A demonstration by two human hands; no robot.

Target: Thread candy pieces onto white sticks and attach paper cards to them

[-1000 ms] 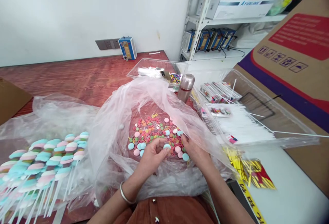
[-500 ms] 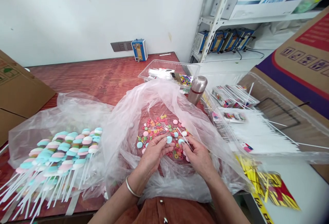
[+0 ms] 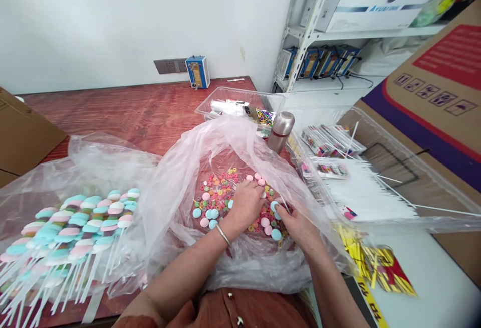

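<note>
My left hand [image 3: 247,205] reaches down into the clear plastic bag [image 3: 171,177], among the loose sweets. Its fingers are bent together, and a pale round piece shows beside the fingertips; whether they grip it is hidden. On the right, my right hand [image 3: 300,225] pinches a thin white stick [image 3: 284,200], with a light blue disc-shaped candy [image 3: 274,206] at the fingertips. Small ring-shaped candies [image 3: 221,187] in pink, yellow and green lie in the bag, with pink discs [image 3: 265,222] and blue discs [image 3: 197,212] among them.
Finished-looking candy skewers [image 3: 82,217] lie piled on plastic at left. A steel flask [image 3: 281,130] stands behind the bag, near a clear tray [image 3: 203,107]. At right, a plastic bin holds white sticks [image 3: 364,192]. Cardboard boxes [image 3: 436,97] flank both sides.
My left hand has moved forward and right, from holding a blue disc near the right hand to reaching down among the candies. The right hand still holds the stick. The view has shifted slightly.
</note>
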